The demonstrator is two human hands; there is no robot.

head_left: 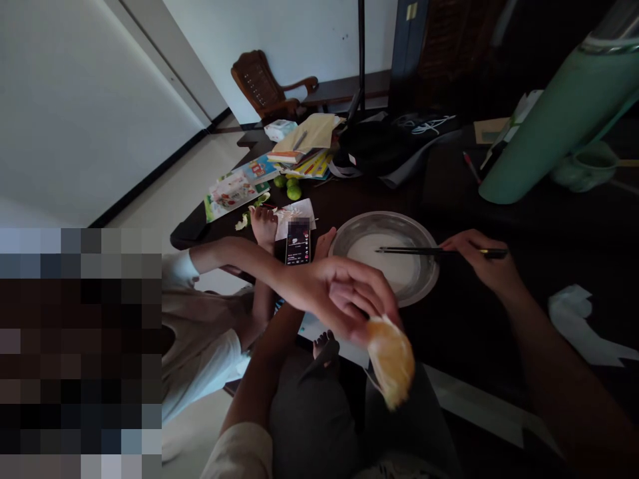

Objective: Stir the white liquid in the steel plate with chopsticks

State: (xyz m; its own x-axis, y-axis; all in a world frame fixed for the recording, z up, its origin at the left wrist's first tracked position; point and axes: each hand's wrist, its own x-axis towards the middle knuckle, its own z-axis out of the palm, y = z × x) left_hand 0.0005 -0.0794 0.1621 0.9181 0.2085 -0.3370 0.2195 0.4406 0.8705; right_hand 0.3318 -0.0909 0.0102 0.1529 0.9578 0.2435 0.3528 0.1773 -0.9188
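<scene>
My right hand (482, 259) grips a pair of dark chopsticks (419, 251), whose tips reach over a metal bowl (426, 283) with a whitish liquid in it. At the bowl's left rim is my left hand (327, 242). Only part of its fingers shows against the rim, and the rest is hidden behind another person's hand (344, 293). That hand comes from the left, crosses over my left forearm and holds a peeled piece of orange citrus fruit (392, 362) above my lap.
A lit phone (298, 243) lies left of the bowl, near the person's other hand (264, 226). Farther back are green citrus fruits (294, 191), books (304, 143) and a black bag (374, 143). A green flask (549, 126) and crumpled tissue (572, 313) are at right.
</scene>
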